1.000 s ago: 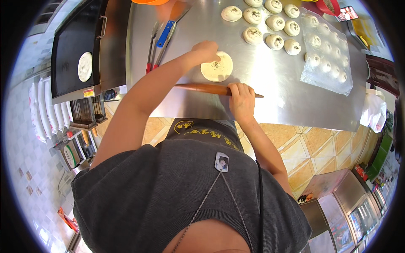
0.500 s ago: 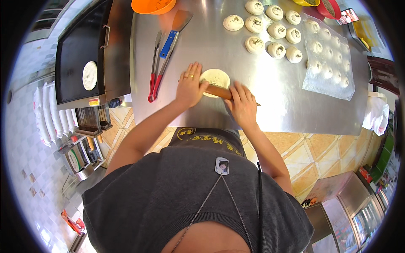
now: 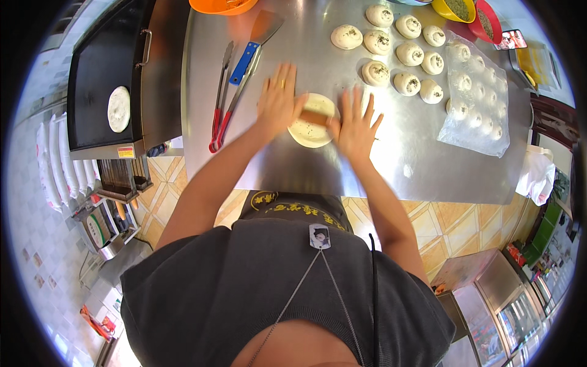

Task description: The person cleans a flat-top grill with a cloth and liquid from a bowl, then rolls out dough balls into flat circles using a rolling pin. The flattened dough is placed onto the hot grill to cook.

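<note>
Left hand [image 3: 279, 101] and right hand [image 3: 356, 131] lay flat, unclenched, on rolling pin [image 3: 316, 118] across dough [image 3: 310, 136]; tongs [image 3: 224, 127] lay left; buns [image 3: 409, 54] sat right

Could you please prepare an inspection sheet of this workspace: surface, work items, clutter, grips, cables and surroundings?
Surface: shiny metal table, with strong glare.
Work items: speckled dough disc under a rolling pin; ten uncovered dough rounds, others under a clear plastic sheet.
Clutter: red-handled tongs, blue-handled scraper, orange bowl.
Grips: left grip and right grip open, palms down over the pin.
Cables: black cord-like strip along the shirt, kind unclear.
Surroundings: black griddle at left, holding a flat dough round; tiled floor.
</note>
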Tool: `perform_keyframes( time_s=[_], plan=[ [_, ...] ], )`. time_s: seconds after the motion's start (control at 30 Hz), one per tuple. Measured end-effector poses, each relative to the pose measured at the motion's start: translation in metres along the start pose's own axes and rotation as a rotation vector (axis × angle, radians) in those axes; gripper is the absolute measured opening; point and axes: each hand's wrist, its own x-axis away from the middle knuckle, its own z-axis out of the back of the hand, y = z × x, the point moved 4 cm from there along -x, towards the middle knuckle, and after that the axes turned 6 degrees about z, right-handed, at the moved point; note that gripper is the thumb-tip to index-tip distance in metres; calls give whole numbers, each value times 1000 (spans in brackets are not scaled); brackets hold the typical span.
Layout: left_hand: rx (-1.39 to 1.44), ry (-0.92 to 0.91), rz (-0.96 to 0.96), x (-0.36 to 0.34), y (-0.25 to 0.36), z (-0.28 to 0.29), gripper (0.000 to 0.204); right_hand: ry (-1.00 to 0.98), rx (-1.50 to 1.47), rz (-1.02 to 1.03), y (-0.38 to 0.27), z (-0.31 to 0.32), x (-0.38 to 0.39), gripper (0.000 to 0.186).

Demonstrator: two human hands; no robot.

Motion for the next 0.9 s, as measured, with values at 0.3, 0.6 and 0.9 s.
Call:
perform_keyframes(
  time_s=[0.3, 0.6, 0.9],
  plan=[
    [38, -130, -75, 48, -3, -1, 76, -183, -145, 70, -26, -7, 68, 77],
    [-31, 104, -65, -45, -4, -1, 71, 138, -68, 64, 6, 5, -28, 70],
    [305, -166, 80, 10, 11, 1, 65, 186, -288, 92, -10, 27, 78, 32]
  ],
)
